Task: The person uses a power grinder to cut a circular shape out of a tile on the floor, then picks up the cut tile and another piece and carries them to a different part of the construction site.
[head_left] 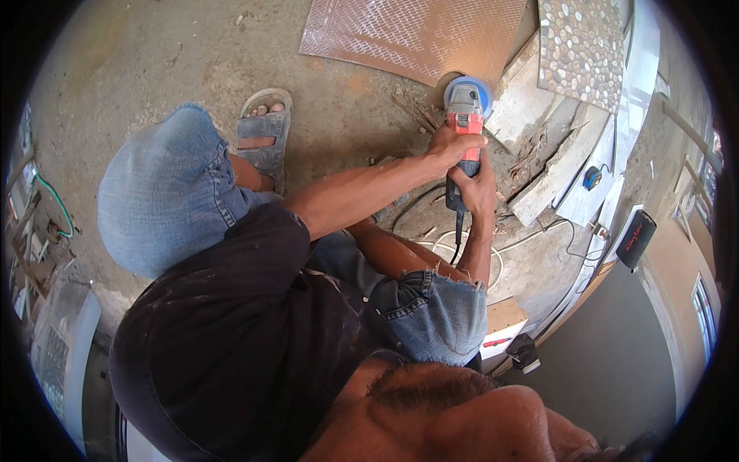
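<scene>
Both my hands are on a red and grey angle grinder (464, 142) with a blue disc (483, 94). My left hand (453, 149) is wrapped round the front of its body, just behind the head. Lower down, my right hand (479, 187) grips the rear part of the body, close to where the black cord (459, 231) leaves it. The disc lies at the near right corner of a brown, diamond-textured panel (400, 38) on the floor. The grinder's head partly hides the disc, so I cannot tell whether it touches the panel.
A pebble-patterned tile (581, 50) and pale broken slabs (550, 165) lie to the right. Beyond them is a blue tape measure (592, 178). A pale cable (531, 240) loops near a cardboard box (506, 314). My sandalled foot (265, 138) stands left of the grinder.
</scene>
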{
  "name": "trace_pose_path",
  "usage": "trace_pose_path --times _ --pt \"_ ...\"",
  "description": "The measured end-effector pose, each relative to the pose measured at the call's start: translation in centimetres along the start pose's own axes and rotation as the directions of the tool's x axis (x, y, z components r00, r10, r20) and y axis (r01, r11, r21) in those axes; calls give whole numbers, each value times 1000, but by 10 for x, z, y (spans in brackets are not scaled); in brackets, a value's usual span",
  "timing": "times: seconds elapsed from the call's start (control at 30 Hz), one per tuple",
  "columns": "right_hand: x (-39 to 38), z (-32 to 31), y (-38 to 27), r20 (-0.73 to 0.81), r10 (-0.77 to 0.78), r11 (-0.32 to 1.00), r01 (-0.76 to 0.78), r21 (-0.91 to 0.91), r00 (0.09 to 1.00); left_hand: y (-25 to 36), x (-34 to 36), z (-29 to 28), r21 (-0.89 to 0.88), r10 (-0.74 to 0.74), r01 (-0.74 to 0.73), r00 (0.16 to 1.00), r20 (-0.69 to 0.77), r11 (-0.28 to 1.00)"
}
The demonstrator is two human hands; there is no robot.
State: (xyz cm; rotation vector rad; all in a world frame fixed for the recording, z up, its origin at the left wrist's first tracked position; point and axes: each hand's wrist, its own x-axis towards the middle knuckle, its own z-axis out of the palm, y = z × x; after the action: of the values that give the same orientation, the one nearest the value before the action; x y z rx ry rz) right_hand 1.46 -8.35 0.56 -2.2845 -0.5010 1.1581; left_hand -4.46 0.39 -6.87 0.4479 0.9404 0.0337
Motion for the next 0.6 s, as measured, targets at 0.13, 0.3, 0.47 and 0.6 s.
trace_pose_path --times 0.13,0.3,0.47,0.6 --pt "-1 2 1 -12 -29 1000 29 2 1000 0 -2 -1 -7 28 -28 1000 2 1000" --pt "2 -1 -3 12 -29 998 30 -58 1000 2 -2 -3 -36 -6 6 1000 10 999" --pt "3 1 -6 4 -24 999 24 -35 1000 -3 2 -3 -37 59 -60 998 -10 998" --pt "3 -2 1 -8 -7 999 7 -37 1000 1 0 1 -29 8 -8 1000 4 1000"
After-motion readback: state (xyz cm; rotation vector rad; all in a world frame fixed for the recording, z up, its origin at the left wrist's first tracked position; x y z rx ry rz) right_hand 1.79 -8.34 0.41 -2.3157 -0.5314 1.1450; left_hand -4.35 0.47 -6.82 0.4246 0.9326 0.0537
